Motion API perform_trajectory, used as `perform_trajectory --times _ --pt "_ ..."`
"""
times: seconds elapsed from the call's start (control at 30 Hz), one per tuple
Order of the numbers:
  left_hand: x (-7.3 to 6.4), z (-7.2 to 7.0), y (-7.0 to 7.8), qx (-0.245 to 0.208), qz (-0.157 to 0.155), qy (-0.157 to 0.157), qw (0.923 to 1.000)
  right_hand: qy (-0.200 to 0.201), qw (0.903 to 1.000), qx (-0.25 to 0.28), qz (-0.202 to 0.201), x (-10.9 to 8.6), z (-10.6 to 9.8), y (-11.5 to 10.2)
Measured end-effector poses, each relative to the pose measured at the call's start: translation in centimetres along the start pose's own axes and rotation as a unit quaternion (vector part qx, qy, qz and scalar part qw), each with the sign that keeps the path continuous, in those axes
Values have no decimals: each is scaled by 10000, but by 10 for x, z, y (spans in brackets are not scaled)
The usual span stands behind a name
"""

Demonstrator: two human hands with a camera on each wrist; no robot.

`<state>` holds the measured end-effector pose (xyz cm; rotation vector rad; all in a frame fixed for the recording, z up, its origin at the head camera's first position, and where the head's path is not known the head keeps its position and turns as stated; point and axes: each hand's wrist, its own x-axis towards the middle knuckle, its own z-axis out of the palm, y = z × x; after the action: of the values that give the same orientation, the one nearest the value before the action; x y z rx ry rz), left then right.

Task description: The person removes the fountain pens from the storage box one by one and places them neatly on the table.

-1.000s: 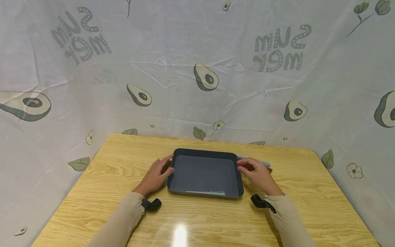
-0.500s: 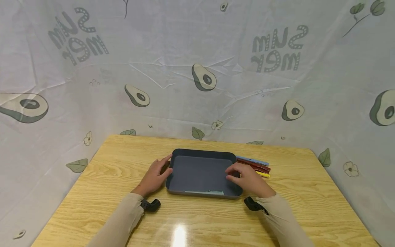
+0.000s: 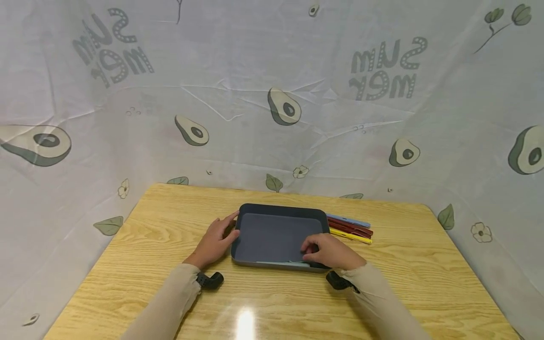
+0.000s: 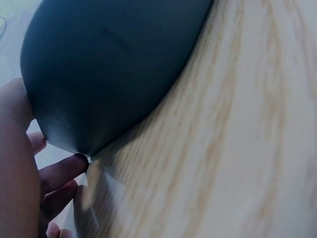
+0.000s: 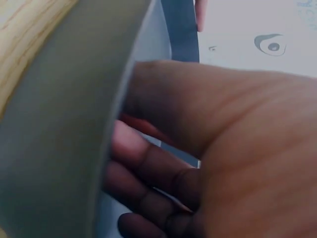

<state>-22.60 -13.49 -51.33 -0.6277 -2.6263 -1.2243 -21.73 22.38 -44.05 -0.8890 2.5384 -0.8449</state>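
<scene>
A dark grey rectangular tray (image 3: 272,233) lies on the wooden table. Along its front wall, inside, lies a pale green pen (image 3: 276,263) with a clip. My left hand (image 3: 214,242) rests against the tray's left side, fingers spread; in the left wrist view, fingertips (image 4: 74,166) touch the tray's lower edge. My right hand (image 3: 331,250) reaches over the right wall into the front right corner, its bent fingers at the pen's clip end. In the right wrist view the tray wall (image 5: 59,124) hides the fingertips, so whether they pinch the pen cannot be seen.
Right of the tray, a blue pen (image 3: 350,220), dark red pens (image 3: 350,228) and a yellow pen (image 3: 352,235) lie side by side. A white printed cloth (image 3: 238,141) hangs behind the table (image 3: 191,198).
My right hand has left the pens beside the tray and moved left and toward me, into the tray down to the green pen. The left hand has stayed in place.
</scene>
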Motion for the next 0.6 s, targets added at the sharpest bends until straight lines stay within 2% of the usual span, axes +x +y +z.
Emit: perform_trajectory --times 0.33,0.6 --pt "0 -2 2 0 -90 -45 9999 -177 9996 -226 -69 2 0 -1" --pt "0 -2 1 9 -84 -9 10000 -112 9979 -517 -377 5 1 1"
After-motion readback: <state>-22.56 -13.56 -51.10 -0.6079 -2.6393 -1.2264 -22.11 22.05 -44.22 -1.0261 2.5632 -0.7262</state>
